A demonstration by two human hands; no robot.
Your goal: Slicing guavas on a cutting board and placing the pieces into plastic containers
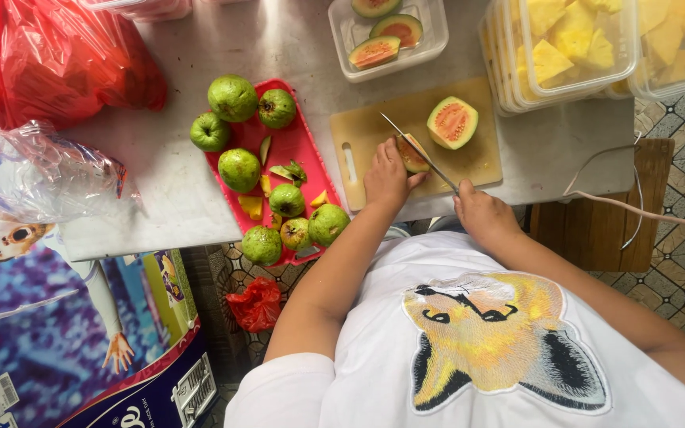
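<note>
My left hand presses a guava half down on a pale wooden cutting board. My right hand grips a knife whose thin blade lies across that guava half. A second guava half, pink flesh up, rests on the board farther back. To the left, a red tray carries several whole green guavas and cut scraps.
A clear tub with guava halves stands behind the board. Stacked clear tubs of yellow fruit chunks fill the back right. Red plastic bags and a clear bag lie at left. A wooden stool stands right of the table.
</note>
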